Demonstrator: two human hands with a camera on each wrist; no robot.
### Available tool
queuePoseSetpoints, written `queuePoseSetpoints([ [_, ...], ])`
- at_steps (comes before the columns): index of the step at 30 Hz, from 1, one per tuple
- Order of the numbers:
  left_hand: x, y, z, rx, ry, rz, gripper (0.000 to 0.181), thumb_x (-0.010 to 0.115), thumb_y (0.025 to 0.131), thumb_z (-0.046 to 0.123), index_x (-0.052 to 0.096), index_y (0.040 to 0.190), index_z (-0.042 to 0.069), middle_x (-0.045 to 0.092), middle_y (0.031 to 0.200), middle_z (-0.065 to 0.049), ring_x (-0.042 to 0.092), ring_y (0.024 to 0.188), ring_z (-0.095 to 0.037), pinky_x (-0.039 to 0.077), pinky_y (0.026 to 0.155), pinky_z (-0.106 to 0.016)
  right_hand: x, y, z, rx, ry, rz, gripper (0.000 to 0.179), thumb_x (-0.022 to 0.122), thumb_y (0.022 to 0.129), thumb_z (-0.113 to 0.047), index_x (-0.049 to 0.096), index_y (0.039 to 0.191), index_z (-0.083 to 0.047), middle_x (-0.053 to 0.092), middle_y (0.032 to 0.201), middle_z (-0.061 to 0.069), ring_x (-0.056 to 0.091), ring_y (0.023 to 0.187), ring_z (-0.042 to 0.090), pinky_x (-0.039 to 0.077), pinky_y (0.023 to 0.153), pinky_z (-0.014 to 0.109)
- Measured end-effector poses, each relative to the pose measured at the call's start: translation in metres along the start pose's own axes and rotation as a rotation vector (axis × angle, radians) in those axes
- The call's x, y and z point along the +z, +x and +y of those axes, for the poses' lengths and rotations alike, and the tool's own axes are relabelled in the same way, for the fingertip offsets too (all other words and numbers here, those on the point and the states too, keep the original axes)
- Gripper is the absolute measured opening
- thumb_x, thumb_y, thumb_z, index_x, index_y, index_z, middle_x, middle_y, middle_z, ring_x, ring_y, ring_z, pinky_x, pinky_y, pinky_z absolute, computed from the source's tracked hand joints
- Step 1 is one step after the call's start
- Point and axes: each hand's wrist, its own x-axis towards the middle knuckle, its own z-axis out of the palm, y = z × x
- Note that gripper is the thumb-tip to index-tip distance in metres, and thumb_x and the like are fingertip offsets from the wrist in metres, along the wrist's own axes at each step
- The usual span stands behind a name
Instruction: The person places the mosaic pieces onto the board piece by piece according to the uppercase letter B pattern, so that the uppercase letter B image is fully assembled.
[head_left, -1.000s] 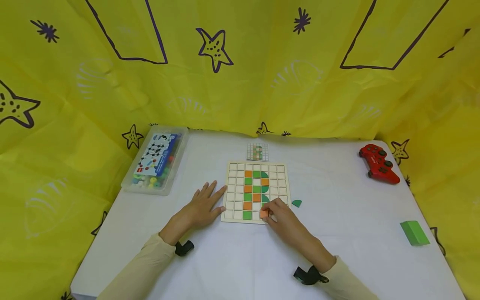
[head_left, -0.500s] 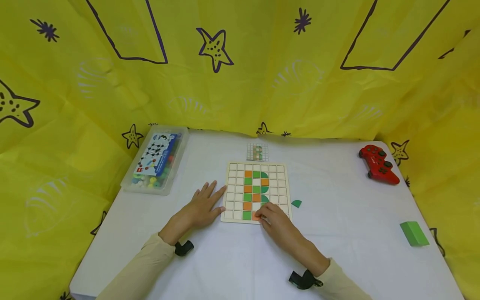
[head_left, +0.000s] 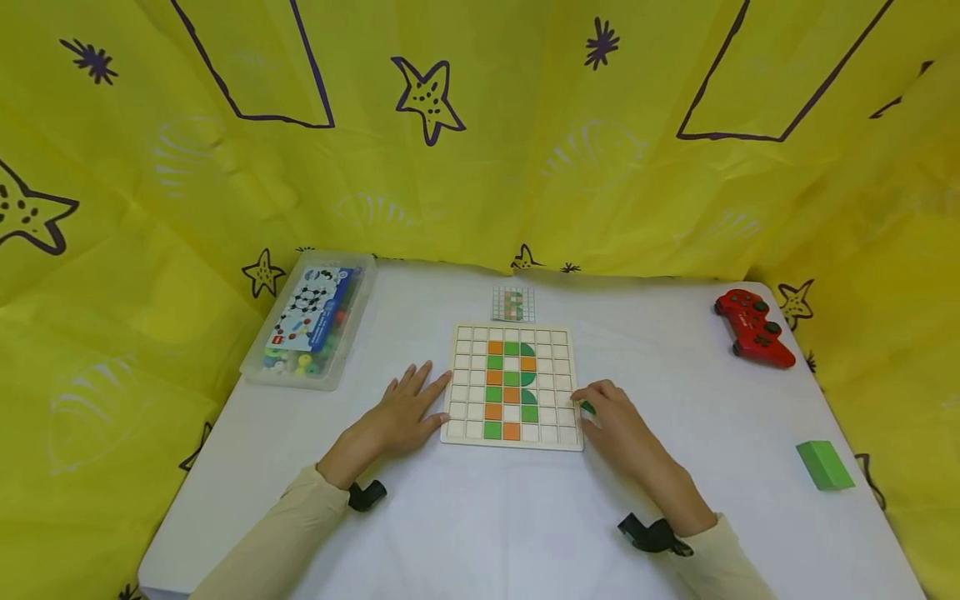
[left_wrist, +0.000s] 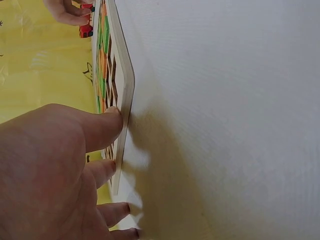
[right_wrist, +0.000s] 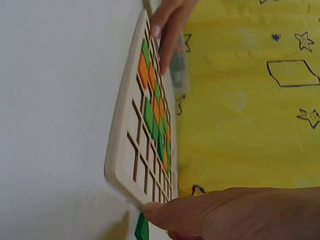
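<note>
My left hand [head_left: 405, 417] lies spread on the table, its thumb and index fingertips at the left edge of the square wooden grid board [head_left: 555, 433]. Orange and green tiles [head_left: 493, 393] fill part of the grid, with several darker green quarter-circles along the right of the pattern. Just off the board's right edge, my right hand [head_left: 618, 429] holds a dark green quarter-circle tile [right_wrist: 142, 228] with curled fingers. Those fingers partly hide the tile in the head view. An orange square tile [head_left: 512, 432] sits in the bottom row beside a green one.
A small pattern card [head_left: 513, 305] lies behind the board. At the back left is a clear plastic case [head_left: 352, 333] with colourful parts. A red game controller [head_left: 753, 327] and a green block [head_left: 825, 465] rest on the right. Yellow curtain [head_left: 480, 200] encloses the white table.
My right hand set the orange square tile into the bottom row, let it go, and moved right to the green quarter-circle tile. My left hand stayed at the board's edge.
</note>
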Motion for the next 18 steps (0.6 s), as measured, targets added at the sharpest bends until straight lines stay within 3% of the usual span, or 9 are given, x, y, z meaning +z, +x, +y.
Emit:
queuePoseSetpoints([
  [5,-0.002,0.0,0.001,0.001,-0.007,-0.002,0.069,0.05,0.111,0.043,0.024,0.17,0.019,0.01,0.176,-0.021,0.005,0.162,-0.046,0.012,0.128,-0.067,-0.015,-0.003,0.019,0.035,-0.007,-0.039,0.033,0.071,0.098,0.001,0.066,0.131,0.001,0.06,0.129,0.019,0.057,0.123,0.038,0.05,0.103,0.057],
  [18,-0.003,-0.001,0.003,0.003,-0.011,-0.002,0.069,0.05,0.111,0.043,0.024,0.17,0.018,0.01,0.176,-0.022,0.006,0.162,-0.047,0.012,0.127,-0.068,-0.007,0.005,0.032,0.026,0.021,-0.063,0.025,0.072,0.099,-0.009,0.068,0.124,-0.006,0.063,0.103,0.008,0.063,0.097,0.025,0.054,0.084,0.043],
])
